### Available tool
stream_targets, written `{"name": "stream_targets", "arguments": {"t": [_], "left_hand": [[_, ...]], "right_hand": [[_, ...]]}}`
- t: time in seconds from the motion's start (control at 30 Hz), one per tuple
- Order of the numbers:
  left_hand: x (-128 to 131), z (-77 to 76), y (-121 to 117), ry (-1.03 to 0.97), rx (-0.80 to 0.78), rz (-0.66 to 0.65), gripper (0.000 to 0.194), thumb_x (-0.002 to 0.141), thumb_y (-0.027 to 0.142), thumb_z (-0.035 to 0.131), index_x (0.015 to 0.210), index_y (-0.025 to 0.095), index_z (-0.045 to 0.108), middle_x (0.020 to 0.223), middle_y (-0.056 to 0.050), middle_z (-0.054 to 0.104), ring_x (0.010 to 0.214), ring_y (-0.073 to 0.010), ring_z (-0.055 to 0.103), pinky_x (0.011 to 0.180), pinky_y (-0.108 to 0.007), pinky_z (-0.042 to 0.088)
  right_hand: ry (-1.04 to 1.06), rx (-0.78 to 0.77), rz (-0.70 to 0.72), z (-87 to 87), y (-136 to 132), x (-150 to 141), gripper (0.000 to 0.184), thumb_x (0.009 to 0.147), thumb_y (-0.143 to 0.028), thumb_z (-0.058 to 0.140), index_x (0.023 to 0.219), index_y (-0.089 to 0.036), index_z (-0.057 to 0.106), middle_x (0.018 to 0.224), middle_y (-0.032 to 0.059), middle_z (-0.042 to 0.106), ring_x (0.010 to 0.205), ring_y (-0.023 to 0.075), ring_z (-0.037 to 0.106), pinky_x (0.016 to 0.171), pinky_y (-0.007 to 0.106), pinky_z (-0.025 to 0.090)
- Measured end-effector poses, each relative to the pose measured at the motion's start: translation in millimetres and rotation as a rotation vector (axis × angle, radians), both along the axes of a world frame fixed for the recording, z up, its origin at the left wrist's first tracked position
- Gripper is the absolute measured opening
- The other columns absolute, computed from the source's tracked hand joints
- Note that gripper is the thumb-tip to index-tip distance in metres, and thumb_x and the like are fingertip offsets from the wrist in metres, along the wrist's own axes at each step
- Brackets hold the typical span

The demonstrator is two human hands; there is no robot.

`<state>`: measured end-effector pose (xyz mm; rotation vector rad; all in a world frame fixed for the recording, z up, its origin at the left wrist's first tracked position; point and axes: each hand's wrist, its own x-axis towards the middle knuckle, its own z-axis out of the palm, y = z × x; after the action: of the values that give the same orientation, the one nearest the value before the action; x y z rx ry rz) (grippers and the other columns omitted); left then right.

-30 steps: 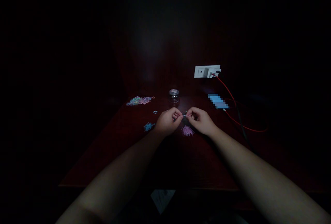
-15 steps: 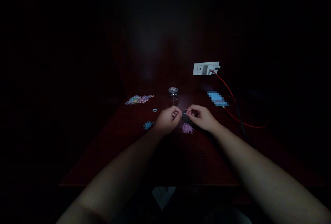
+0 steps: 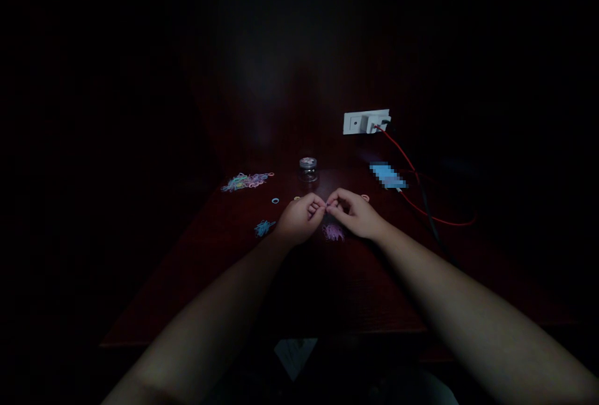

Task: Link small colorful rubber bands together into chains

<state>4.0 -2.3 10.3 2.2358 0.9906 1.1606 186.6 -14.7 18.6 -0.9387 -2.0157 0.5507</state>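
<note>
My left hand point(image 3: 302, 218) and my right hand point(image 3: 354, 213) meet above the table, thumb and fingers pinched on both. Between the fingertips is a small rubber band point(image 3: 326, 205), mostly hidden by the fingers. Just below them lies a heap of purple rubber bands point(image 3: 334, 232). A smaller heap of blue rubber bands point(image 3: 264, 228) is left of my left hand. A single blue band point(image 3: 275, 201) lies behind that heap. An orange band point(image 3: 365, 198) shows behind my right hand, and a yellowish band point(image 3: 296, 198) peeks out behind my left.
A mixed heap of coloured bands point(image 3: 247, 181) lies at the back left of the dark red table point(image 3: 187, 280). A clear lidded jar point(image 3: 307, 171) stands at the back. On the right are a blurred-out phone point(image 3: 388, 175), a red cable point(image 3: 407, 158) and a wall socket point(image 3: 354, 123).
My hands have drawn closer together, and the band stretched between them now barely shows. The orange band behind my right hand has come into sight. The view has shifted slightly.
</note>
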Motion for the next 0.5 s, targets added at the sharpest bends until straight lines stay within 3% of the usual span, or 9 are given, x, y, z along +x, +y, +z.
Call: {"name": "stream_targets", "arguments": {"t": [0.17,0.5], "left_hand": [[-0.5,-1.1,1.2,0.005,-0.005,-0.003,0.011,0.084,0.024,0.054,0.089,0.015,0.060,0.077,-0.003,0.065,0.067,-0.0120,0.060,0.061,-0.022,0.048],[-3.5,0.2,2.4,-0.014,-0.007,0.009,0.009,0.083,0.022,0.052,0.087,0.015,0.058,0.078,-0.003,0.066,0.067,-0.0110,0.060,0.061,-0.021,0.047]], "right_hand": [[-0.030,0.031,-0.051,2.3,0.0,-0.9,0.018,0.086,-0.030,0.052,0.079,-0.015,0.058,0.065,-0.0008,0.052,0.058,0.0099,0.046,0.054,0.022,0.035],[-0.004,-0.017,-0.024,-2.0,3.7,0.7,0.007,0.079,-0.022,0.055,0.079,-0.015,0.056,0.061,-0.0028,0.050,0.053,0.0081,0.044,0.049,0.020,0.033]]}}
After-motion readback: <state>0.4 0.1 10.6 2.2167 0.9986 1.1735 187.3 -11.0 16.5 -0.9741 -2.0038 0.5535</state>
